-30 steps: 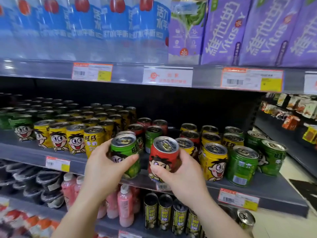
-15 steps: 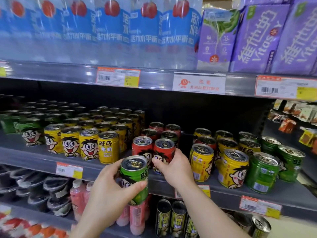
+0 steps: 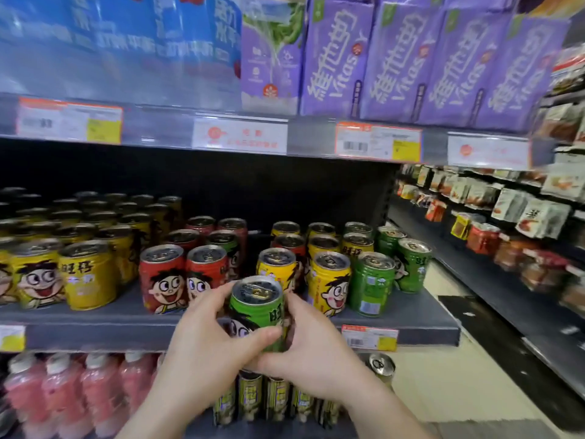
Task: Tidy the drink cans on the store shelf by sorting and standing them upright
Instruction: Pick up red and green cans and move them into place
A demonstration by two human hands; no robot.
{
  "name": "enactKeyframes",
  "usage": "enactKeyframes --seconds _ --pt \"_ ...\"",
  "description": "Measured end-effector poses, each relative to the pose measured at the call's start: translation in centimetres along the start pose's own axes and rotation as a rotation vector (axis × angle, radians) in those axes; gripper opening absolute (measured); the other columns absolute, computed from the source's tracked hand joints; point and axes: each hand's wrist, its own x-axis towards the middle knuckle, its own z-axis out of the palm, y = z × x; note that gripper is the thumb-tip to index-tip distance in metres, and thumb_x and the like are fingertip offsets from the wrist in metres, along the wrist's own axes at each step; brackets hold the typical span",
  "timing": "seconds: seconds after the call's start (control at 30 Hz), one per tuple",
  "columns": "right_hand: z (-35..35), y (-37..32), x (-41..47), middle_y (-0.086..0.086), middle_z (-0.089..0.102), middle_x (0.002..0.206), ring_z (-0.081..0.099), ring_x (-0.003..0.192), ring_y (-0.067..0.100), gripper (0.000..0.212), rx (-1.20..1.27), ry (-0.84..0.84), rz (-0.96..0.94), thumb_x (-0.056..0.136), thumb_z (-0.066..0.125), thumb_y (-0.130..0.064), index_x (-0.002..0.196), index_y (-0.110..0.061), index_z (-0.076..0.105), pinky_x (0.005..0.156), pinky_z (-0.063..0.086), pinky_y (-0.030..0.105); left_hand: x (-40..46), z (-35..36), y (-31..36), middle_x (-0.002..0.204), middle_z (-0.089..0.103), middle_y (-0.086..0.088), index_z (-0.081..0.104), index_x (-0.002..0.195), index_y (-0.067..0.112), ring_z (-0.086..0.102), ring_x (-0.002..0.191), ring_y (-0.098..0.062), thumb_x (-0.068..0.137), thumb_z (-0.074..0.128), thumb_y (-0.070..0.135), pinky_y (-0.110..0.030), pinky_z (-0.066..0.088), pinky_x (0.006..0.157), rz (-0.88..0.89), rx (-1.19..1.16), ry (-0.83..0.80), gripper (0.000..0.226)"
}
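I hold a green drink can (image 3: 257,308) upright in front of the middle shelf's front edge (image 3: 95,335). My left hand (image 3: 202,350) wraps its left side and front, my right hand (image 3: 313,353) cups its right side and base. On the shelf behind stand two red cans (image 3: 164,280), with more red ones further back. Yellow cans (image 3: 329,282) and green cans (image 3: 373,285) stand to the right. A large block of yellow cans (image 3: 85,274) fills the left.
Purple drink cartons (image 3: 395,58) and blue bottle packs (image 3: 110,42) sit on the shelf above. Pink bottles (image 3: 63,394) and slim yellow-black cans (image 3: 253,394) fill the shelf below. A snack aisle (image 3: 506,217) runs off to the right.
My right hand let go of the red can, which now stands on the shelf, and came over to the green can. Both hands now hold the green can, moved right.
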Motion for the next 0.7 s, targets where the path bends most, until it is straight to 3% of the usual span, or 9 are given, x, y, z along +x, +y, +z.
enactKeyframes --seconds 0.13,0.27,0.37,0.43,0.57,0.7 --pt "-5.4 2.4 -3.2 -0.018 0.067 0.107 0.061 0.099 -0.003 0.066 -0.066 0.2 0.051 0.051 0.078 -0.056 0.111 -0.043 0.055 0.086 0.053 0.028 -0.2 5.5 3.0 0.106 0.056 0.026 0.051 0.099 0.053 0.052 0.098 0.014 0.052 0.088 0.036 -0.005 0.04 0.074 0.055 -0.094 -0.096 0.062" --pt "-12.4 5.1 -5.9 -0.025 0.07 0.092 0.062 0.084 -0.013 0.046 -0.067 0.334 0.14 0.056 0.084 -0.049 0.094 -0.043 0.059 0.07 0.048 0.009 0.5 9.7 5.3 0.108 0.053 0.026 0.051 0.119 0.042 0.049 0.099 0.018 0.055 0.081 0.047 -0.01 0.045 0.078 0.089 -0.131 -0.076 0.071" --pt "-16.9 7.8 -6.0 -0.018 0.07 0.088 0.063 0.077 -0.006 0.042 -0.106 0.434 0.2 0.061 0.085 -0.039 0.092 -0.033 0.058 0.061 0.045 0.011 0.8 12.0 6.3 0.107 0.054 0.024 0.055 0.12 0.036 0.051 0.098 0.013 0.053 0.075 0.054 -0.019 0.049 0.084 0.083 -0.134 -0.057 0.072" --pt "-18.8 9.6 -5.2 -0.017 0.07 0.089 0.063 0.078 -0.005 0.042 -0.125 0.487 0.205 0.062 0.085 -0.038 0.095 -0.032 0.06 0.061 0.045 0.014 0.5 13.5 6.8 0.107 0.055 0.022 0.054 0.119 0.037 0.052 0.098 0.011 0.057 0.078 0.047 -0.02 0.051 0.082 0.05 -0.146 -0.083 0.067" --pt "-20.1 12.2 -2.8 -0.014 0.071 0.093 0.063 0.084 0.001 0.047 -0.152 0.478 0.201 0.061 0.084 -0.041 0.101 -0.03 0.062 0.071 0.05 0.025 -0.2 15.6 7.5 0.106 0.056 0.017 0.05 0.11 0.044 0.051 0.098 0.012 0.066 0.082 0.029 -0.01 0.05 0.076 0.028 -0.156 -0.109 0.057" --pt "-19.5 14.0 -1.0 -0.016 0.065 0.09 0.059 0.082 -0.002 0.043 -0.154 0.409 0.175 0.064 0.084 -0.04 0.096 -0.034 0.057 0.062 0.043 0.014 -0.3 16.3 7.2 0.106 0.058 0.015 0.053 0.107 0.043 0.053 0.097 0.009 0.066 0.082 0.026 -0.018 0.053 0.077 -0.021 -0.161 -0.045 0.054"
